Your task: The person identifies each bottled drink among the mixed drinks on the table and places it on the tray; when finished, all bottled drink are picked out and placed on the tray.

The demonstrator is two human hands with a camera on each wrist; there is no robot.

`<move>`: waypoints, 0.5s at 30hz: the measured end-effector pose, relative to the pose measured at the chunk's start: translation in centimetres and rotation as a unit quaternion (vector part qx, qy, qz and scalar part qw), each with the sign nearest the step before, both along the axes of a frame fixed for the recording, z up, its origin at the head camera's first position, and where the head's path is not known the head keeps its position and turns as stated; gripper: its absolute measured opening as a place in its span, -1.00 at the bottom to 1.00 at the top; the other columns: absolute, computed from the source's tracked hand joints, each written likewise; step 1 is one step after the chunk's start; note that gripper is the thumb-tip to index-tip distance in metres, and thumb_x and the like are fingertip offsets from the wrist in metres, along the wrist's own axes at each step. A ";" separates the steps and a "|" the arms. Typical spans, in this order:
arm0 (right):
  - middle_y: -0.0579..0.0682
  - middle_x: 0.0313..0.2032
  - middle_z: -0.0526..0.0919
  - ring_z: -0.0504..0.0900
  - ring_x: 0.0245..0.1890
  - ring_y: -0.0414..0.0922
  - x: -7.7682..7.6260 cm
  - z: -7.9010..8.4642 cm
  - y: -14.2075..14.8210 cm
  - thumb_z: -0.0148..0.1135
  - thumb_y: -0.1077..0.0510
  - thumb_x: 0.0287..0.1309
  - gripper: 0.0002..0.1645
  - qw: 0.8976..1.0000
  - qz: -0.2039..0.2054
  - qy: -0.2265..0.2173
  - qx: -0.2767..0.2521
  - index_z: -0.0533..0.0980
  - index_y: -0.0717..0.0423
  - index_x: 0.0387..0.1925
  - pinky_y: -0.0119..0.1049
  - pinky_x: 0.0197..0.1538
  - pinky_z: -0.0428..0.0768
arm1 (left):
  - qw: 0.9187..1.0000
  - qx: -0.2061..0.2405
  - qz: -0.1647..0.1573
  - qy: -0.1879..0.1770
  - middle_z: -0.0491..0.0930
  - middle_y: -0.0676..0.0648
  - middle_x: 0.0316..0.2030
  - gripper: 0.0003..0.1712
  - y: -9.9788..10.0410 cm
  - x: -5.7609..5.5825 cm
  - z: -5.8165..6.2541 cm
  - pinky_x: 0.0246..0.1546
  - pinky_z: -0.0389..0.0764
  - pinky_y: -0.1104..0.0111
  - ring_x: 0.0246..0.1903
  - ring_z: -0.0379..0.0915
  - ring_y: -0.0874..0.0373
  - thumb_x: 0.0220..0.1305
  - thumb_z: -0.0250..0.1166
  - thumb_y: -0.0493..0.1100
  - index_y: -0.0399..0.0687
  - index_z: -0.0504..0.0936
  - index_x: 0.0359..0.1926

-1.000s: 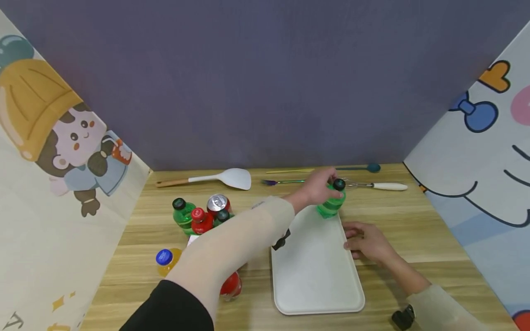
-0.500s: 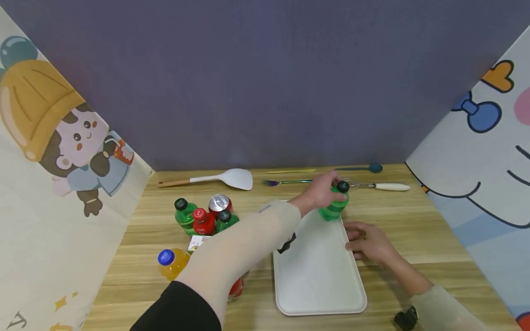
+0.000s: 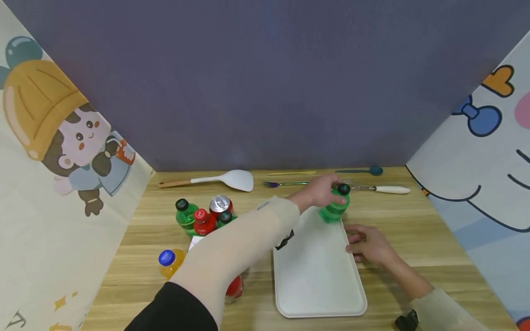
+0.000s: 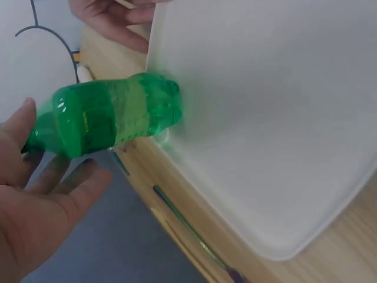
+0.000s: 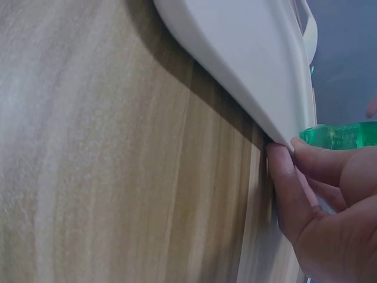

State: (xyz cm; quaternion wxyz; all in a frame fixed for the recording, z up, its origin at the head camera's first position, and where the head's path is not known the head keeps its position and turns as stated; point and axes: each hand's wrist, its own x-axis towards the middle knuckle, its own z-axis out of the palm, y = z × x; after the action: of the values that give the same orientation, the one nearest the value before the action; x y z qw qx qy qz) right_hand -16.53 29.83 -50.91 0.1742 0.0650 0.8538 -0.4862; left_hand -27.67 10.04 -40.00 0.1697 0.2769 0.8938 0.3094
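closest to us, a white tray (image 3: 320, 276) is lying lengthwise on a wooden table (image 3: 430, 230). along its right side, the right hand (image 3: 368, 246) is pinching the rim between thumb and finger, apparently steadying it. at the far right corner, the left hand (image 3: 323, 191) is curling around the neck of a green bottle (image 3: 333, 209), whose base is meeting the tray just inside the rim; how firm that hold is, we are not telling from here. we are judging this to be the setting-down step, nearly done. the next move, we are reckoning, is calling for a square base before the fingers loosen.

for writing, we are starting near again: a panel at lower left is carrying a letter resembling "y" (image 3: 16, 320). a red container (image 3: 234, 289) is hiding partly behind the left forearm (image 3: 236, 239). beyond, we are finding no readable name on an orange bottle (image 3: 171, 264), a white box (image 3: 195, 241), a red bottle (image 3: 204, 225) or a can (image 3: 221, 207); the green bottle's pale label (image 4: 126, 112) is offering no legible brand either. farthest, a turner (image 3: 238, 180), a fork (image 3: 273, 185) and a whisk (image 3: 391, 189) are lying unmarked.
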 end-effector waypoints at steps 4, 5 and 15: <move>0.24 -0.13 0.66 0.71 -0.34 -0.05 0.0 0.0 -0.2 0.39 0.39 0.17 -0.24 1.000 0.003 0.005 0.007 0.35 0.34 0.39 -0.15 -0.35 0.77 | 0.999 -0.017 -0.031 -0.008 0.50 -0.01 0.37 -0.28 -0.9 -0.2 0.7 0.31 0.49 0.32 0.35 0.42 0.12 0.36 0.40 0.05 0.06 0.42 0.47; 0.23 -0.13 0.66 0.71 -0.34 -0.06 0.0 -0.1 -0.2 0.40 0.39 0.16 -0.23 1.000 0.003 0.004 0.007 0.35 0.34 0.39 -0.15 -0.35 0.77 | 0.999 -0.015 -0.033 -0.015 0.48 -0.01 0.39 -0.27 -1.2 -0.2 0.8 0.32 0.49 0.30 0.37 0.40 0.11 0.36 0.40 0.05 0.08 0.40 0.48; 0.22 -0.13 0.66 0.70 -0.36 -0.04 0.2 -0.2 0.0 0.42 0.36 0.15 -0.21 1.000 0.018 0.018 0.013 0.34 0.37 0.39 -0.16 -0.37 0.76 | 0.998 0.031 -0.028 -0.039 0.44 0.01 0.42 -0.35 -4.2 0.9 4.0 0.29 0.53 0.23 0.39 0.38 0.11 0.47 0.27 0.11 0.14 0.39 0.49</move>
State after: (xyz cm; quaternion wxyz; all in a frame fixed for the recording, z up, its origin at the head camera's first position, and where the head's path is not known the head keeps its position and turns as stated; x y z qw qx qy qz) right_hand -16.37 29.81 -51.07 0.1671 0.0428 0.8639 -0.4732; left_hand -26.76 5.85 -36.00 0.2040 0.2943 0.8686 0.3425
